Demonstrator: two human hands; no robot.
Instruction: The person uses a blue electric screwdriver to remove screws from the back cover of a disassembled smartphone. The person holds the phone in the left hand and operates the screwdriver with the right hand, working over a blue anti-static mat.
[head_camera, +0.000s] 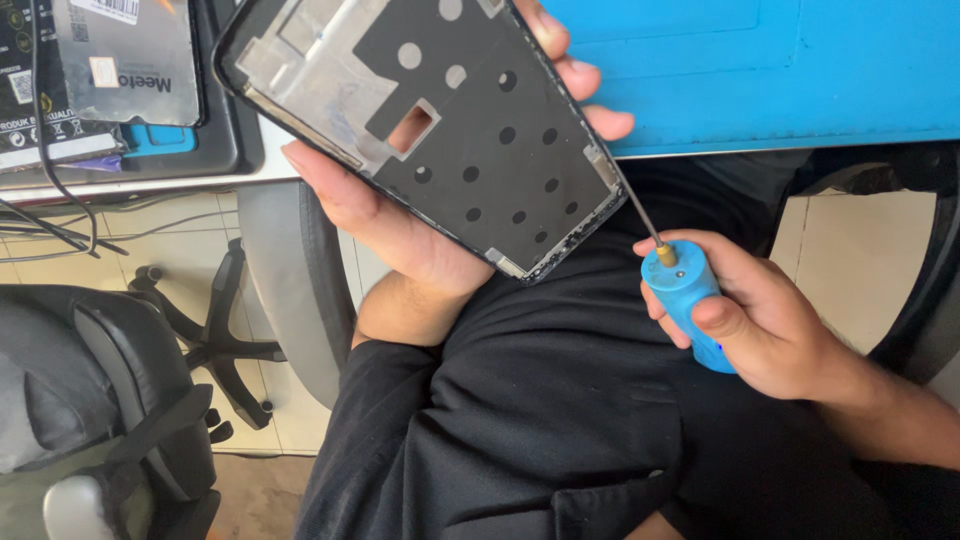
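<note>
Flat black phone frame (470, 130) with silver metal patches and round holes; blue-handled screwdriver (688, 292) with brass collar, grey shaft; bright blue rubber mat (780, 70); black fabric clothing (560, 400); black padded chair (100, 380); pale floor tiles (850, 250).

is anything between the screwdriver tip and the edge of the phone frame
Nothing visible. The right hand holds the blue screwdriver, and its thin shaft runs straight up to the lower right edge of the phone frame, which the left hand holds.

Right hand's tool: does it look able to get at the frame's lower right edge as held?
Probably yes. The left hand holds the frame from behind, leaving that edge bare, and the right hand already has the tool tip at it, nothing between.
</note>
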